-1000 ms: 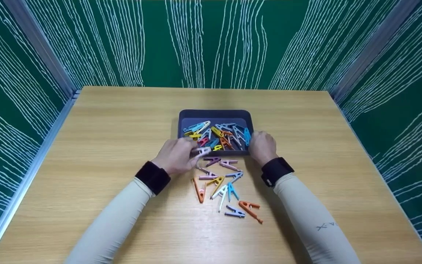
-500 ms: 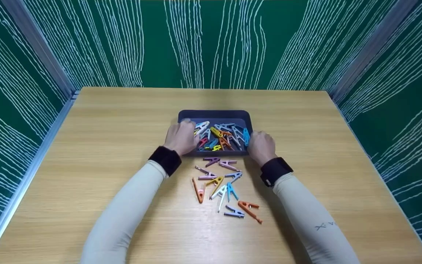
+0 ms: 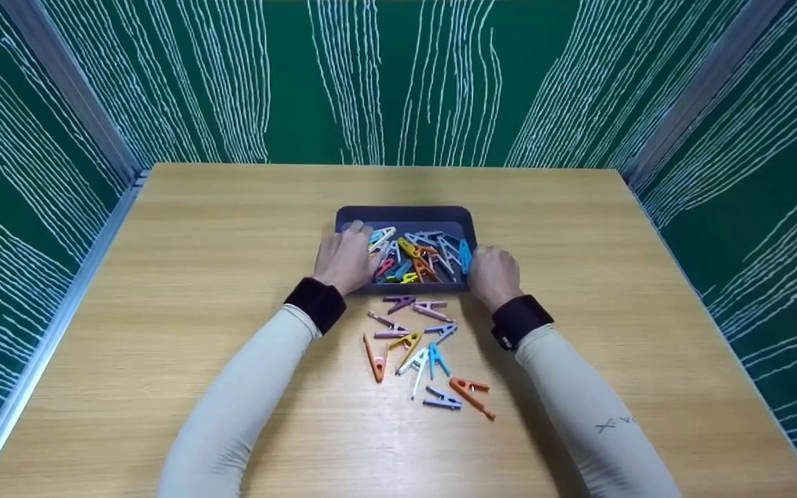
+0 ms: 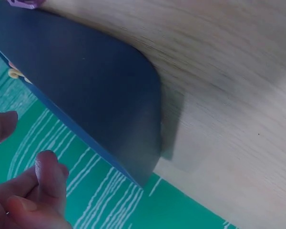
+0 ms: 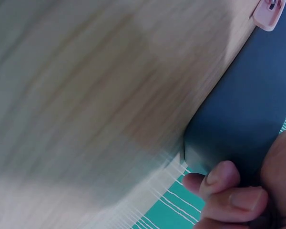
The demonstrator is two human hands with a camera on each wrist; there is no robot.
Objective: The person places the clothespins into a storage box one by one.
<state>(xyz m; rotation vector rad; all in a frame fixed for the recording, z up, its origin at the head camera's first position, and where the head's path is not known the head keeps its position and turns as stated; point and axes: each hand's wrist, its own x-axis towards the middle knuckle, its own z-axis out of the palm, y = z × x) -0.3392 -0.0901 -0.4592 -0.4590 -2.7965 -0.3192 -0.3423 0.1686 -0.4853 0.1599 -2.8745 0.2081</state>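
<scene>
A dark rectangular tray [image 3: 402, 211] stands mid-table, heaped with clothespins of many colors. My left hand [image 3: 344, 257] is over its left side, hiding some of the pins there. In the left wrist view, the thumb and the loosely bent fingers [image 4: 50, 174] stand apart with nothing between them, beyond the tray wall [image 4: 100, 90]. At the right side of the tray, my right hand [image 3: 494, 275] grips the rim. The right wrist view shows curled fingers [image 5: 233, 202] and thumb around the tray's corner [image 5: 238, 119].
Several clothespins lie loose on the wooden table [image 3: 232, 228] in front of the tray, among them a purple one [image 3: 400, 302], a light blue one [image 3: 438, 360] and an orange one [image 3: 471, 395]. Green walls with white streaks enclose the table at the back and sides.
My left hand has carried a white clothespin from the tray's front edge to over its left side and let it go. The right hand has stayed at the rim.
</scene>
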